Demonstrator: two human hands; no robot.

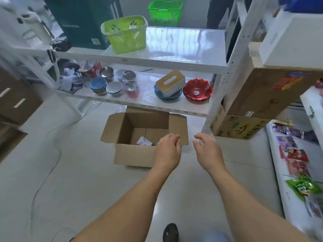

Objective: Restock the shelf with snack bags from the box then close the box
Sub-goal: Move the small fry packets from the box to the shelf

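An open cardboard box (132, 154) stands on the floor below the white rack, its flaps spread outward. A small white snack bag (144, 141) lies at its bottom. My left hand (167, 151) hovers over the box's near right corner with loosely curled fingers, holding nothing. My right hand (208, 151) hangs just right of the box, fingers relaxed and empty. On the low white shelf (279, 172) at the right lie several snack bags, among them a red one (293, 153) and a green one (302, 186).
The white rack (174, 55) ahead carries bowls (98, 85), a tissue box (170, 82), a red dish (197, 91) and a lime basket (125, 34). Large cardboard cartons (258, 95) stand at the right. A brown cabinet (15, 100) is at the left. My shoe (170, 233) is near the bottom edge.
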